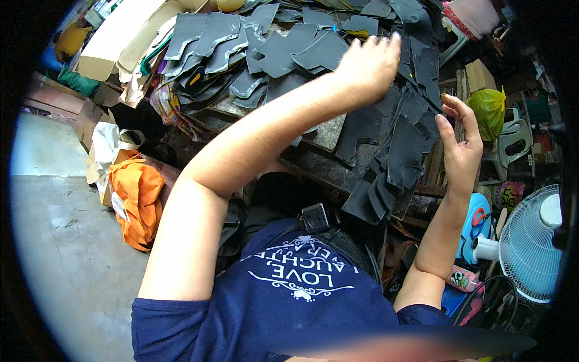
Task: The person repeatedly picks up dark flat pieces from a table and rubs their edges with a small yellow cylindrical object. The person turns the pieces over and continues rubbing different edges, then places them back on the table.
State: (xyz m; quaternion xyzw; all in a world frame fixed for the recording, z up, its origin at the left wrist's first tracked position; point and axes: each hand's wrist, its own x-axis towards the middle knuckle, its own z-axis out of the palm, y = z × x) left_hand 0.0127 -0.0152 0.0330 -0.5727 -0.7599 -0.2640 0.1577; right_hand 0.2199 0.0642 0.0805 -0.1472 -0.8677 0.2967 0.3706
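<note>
Over the far side of the work table, my left hand [369,67] reaches across dark grey cut pieces of sheet material [286,51]. Its back faces up and the fingers curl downward, closed, so whatever they hold is hidden. At the table's right edge my right hand [463,134] is raised beside a long overlapping row of similar dark pieces [410,148]. Thumb and fingers are apart with nothing visible between them; a brownish smear marks one fingertip. Several pieces at the far left, such as this one [220,37], have pale, shiny bands along their curved edges.
A white fan [531,241] stands at the right, near red-handled scissors [478,218] on a blue surface. Behind my right hand are a yellow-green plastic bag [487,111] and a white plastic chair [514,140]. An orange cloth bag [137,196] sits at the left.
</note>
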